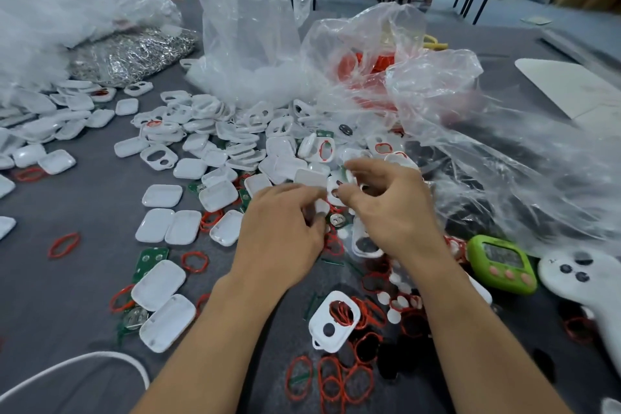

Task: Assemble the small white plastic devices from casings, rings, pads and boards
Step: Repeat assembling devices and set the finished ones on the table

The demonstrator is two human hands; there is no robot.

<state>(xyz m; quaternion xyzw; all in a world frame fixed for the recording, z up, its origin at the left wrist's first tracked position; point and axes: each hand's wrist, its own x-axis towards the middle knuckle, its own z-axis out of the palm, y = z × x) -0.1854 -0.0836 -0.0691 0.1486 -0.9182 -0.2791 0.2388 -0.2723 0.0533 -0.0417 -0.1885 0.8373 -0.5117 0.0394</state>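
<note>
1. The grey table point(84, 279) carries everything.
2. Clear bags point(252, 27) slump at the far side; the one on the right shows red parts inside.
3. A heap of casings point(208, 144) spreads from the left to the middle, beyond the hands. They are white, rounded shells: some are solid backs, others are fronts with one large and one small hole.
4. The left hand point(282, 239) is curled, its fingertips pinching a small white piece point(321, 207) too blurred to identify.
5. The right hand point(393, 208) is curled, thumb and forefinger gripping the front point(334, 191).
6. A green timer point(500, 265) lies just right of the right wrist.
7. The front, white with holes, hangs above the table between both hands, just beside the piece.
8. Red rings point(331, 383) litter the near table, and some lie inside a loose shell point(331, 321).
9. Green boards point(149, 260) peek out from under backs at the left.
10. Round white pads point(393, 314) sit among the rings by the right forearm.
</note>
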